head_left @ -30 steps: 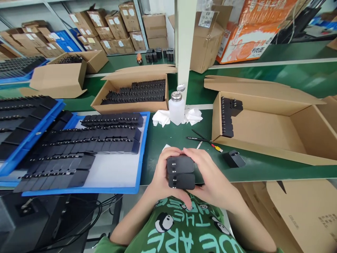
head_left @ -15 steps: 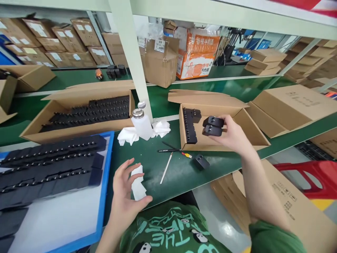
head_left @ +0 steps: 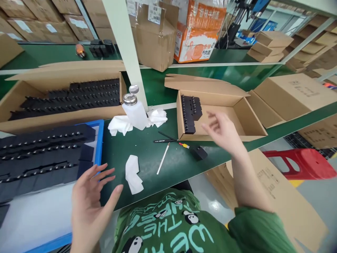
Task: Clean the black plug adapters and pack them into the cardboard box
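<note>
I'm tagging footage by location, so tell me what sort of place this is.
Likely a factory workshop or packing area: rows of matching black units lie in a blue tray, more sit in open cartons, and labelled boxes are stacked behind.

The left hand (head_left: 91, 207) is spread wide by a blue tray (head_left: 99, 144) of black blocks (head_left: 85, 154), near a white wipe (head_left: 133, 174). The right hand (head_left: 220, 133), fingers parted, is over an open carton (head_left: 251, 119) with black units (head_left: 187, 117) along its left end; whether it touches the cardboard is hard to tell. A white bottle (head_left: 136, 115) stands between crumpled tissues (head_left: 121, 125).
</note>
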